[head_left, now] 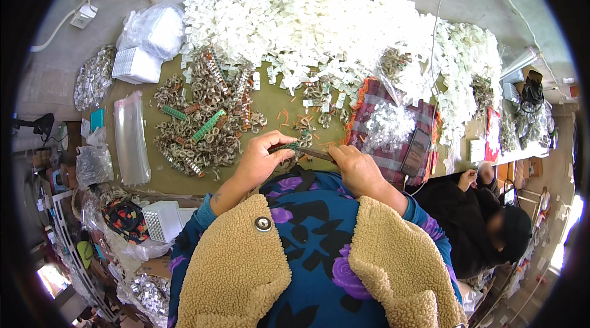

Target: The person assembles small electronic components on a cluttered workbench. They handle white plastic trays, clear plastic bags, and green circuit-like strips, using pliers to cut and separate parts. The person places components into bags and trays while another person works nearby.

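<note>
My left hand (265, 154) is closed, pinching a small green strip (302, 139) between thumb and fingers. My right hand (359, 167) is closed round the end of a thin dark bar-like piece (316, 153), which reaches across to the left hand; its exact kind is too small to make out. Just beyond the hands lie short orange sticks (284, 116) and a few loose grey-brown curled pieces (318, 91). To the left a large heap of grey-brown curled pieces (206, 134) is mixed with green strips (209, 125) and orange strips.
A big pile of small white pieces (301, 20) covers the far side of the table. At right, a plaid cloth (375, 159) bears a clear bag (390, 124) and a phone (418, 150). Clear plastic sleeves (130, 137) lie at left. A person in black (458, 214) sits at right.
</note>
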The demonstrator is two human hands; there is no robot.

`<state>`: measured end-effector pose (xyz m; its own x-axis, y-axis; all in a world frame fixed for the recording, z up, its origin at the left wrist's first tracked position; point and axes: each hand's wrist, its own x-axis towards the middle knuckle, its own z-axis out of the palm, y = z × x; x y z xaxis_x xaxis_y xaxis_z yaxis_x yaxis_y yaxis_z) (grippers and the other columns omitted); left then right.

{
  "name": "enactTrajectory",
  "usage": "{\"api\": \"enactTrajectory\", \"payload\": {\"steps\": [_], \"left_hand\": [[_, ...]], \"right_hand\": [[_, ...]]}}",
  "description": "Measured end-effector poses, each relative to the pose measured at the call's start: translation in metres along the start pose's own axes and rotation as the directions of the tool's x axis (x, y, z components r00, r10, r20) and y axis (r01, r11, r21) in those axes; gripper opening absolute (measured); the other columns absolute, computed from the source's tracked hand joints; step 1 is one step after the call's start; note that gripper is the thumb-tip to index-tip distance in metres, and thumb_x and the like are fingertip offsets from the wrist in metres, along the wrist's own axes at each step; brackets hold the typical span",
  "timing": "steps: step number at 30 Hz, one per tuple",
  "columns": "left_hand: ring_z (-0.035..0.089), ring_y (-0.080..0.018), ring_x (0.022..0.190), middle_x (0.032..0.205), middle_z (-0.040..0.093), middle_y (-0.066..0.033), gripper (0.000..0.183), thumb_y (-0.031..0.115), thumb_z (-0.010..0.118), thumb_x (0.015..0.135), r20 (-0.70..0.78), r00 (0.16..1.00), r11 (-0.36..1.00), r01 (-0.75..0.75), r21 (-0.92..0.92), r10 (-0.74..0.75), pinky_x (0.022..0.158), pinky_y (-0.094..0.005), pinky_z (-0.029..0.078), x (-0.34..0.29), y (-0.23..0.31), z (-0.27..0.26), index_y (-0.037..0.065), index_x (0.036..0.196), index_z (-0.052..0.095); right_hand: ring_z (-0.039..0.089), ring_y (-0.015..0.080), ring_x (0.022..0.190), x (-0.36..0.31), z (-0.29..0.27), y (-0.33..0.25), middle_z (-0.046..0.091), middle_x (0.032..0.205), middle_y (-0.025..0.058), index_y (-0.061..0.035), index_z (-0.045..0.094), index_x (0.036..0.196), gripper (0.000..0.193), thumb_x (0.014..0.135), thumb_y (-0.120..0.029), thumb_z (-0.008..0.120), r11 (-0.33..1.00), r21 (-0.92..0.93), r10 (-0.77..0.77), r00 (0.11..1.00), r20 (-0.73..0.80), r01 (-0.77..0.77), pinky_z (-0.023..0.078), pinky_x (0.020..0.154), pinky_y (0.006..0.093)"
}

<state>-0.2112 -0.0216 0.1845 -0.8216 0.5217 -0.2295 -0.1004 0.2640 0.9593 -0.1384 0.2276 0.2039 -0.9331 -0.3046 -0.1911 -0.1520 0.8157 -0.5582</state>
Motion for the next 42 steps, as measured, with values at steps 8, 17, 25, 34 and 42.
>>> {"api": "enactTrajectory", "payload": {"steps": [8, 17, 25, 34, 42], "left_hand": [[0.056, -0.0064, 0.084, 0.092, 0.065, -0.0008, 0.03, 0.001, 0.072, 0.085, 0.078, 0.992, 0.972, 0.114, -0.207, -0.1, 0.076, -0.0234, 0.048, 0.005, -0.011, -0.005, -0.002, 0.115, 0.069], [0.059, -0.0085, 0.086, 0.102, 0.065, -0.0033, 0.029, -0.003, 0.071, 0.085, -0.002, 1.0, 0.996, -0.001, -0.084, 0.001, 0.076, -0.0229, 0.049, 0.005, -0.009, 0.0, -0.003, 0.114, 0.068], [0.061, -0.0086, 0.086, 0.1, 0.068, -0.0039, 0.027, 0.0, 0.075, 0.083, 0.196, 0.977, 0.939, 0.146, -0.312, -0.087, 0.078, -0.0234, 0.05, 0.005, -0.016, -0.006, -0.002, 0.11, 0.071], [0.062, -0.0097, 0.09, 0.103, 0.066, -0.005, 0.026, -0.003, 0.076, 0.081, 0.01, 0.995, 0.953, 0.099, -0.288, -0.1, 0.081, -0.0248, 0.052, 0.004, -0.016, -0.001, -0.006, 0.106, 0.069], [0.063, -0.0109, 0.09, 0.103, 0.065, -0.0061, 0.024, -0.005, 0.076, 0.079, -0.057, 0.997, 0.975, 0.041, -0.217, -0.055, 0.081, -0.0249, 0.053, 0.001, -0.019, 0.002, -0.006, 0.102, 0.068]], "right_hand": [[0.059, 0.0405, 0.096, 0.006, 0.007, 0.018, 0.061, 0.098, 0.0192, 0.002, 0.055, 0.115, 0.037, 0.078, 0.01, 0.052, 0.948, 0.319, -0.035, 0.998, 0.054, 0.016, 0.051, 0.084, 0.045], [0.057, 0.0392, 0.102, 0.003, 0.005, 0.005, 0.058, 0.107, 0.0211, 0.0014, 0.051, 0.122, 0.043, 0.079, 0.009, 0.05, 0.996, 0.089, -0.019, 1.0, 0.002, 0.019, 0.05, 0.087, 0.0446], [0.059, 0.0402, 0.096, 0.01, -0.004, 0.023, 0.061, 0.099, 0.02, -0.003, 0.056, 0.118, 0.037, 0.083, 0.005, 0.052, 0.908, 0.407, -0.048, 0.941, 0.334, -0.098, 0.052, 0.083, 0.044], [0.056, 0.0393, 0.101, 0.004, 0.002, 0.01, 0.059, 0.109, 0.0212, 0.0043, 0.05, 0.126, 0.048, 0.079, 0.01, 0.05, 0.996, 0.084, -0.033, 0.999, 0.005, 0.032, 0.049, 0.089, 0.0439], [0.054, 0.0396, 0.104, 0.0, 0.001, 0.0, 0.057, 0.111, 0.0204, 0.0012, 0.05, 0.124, 0.047, 0.078, 0.01, 0.053, 0.996, -0.025, 0.088, 0.996, -0.01, -0.089, 0.047, 0.095, 0.0436]]}}
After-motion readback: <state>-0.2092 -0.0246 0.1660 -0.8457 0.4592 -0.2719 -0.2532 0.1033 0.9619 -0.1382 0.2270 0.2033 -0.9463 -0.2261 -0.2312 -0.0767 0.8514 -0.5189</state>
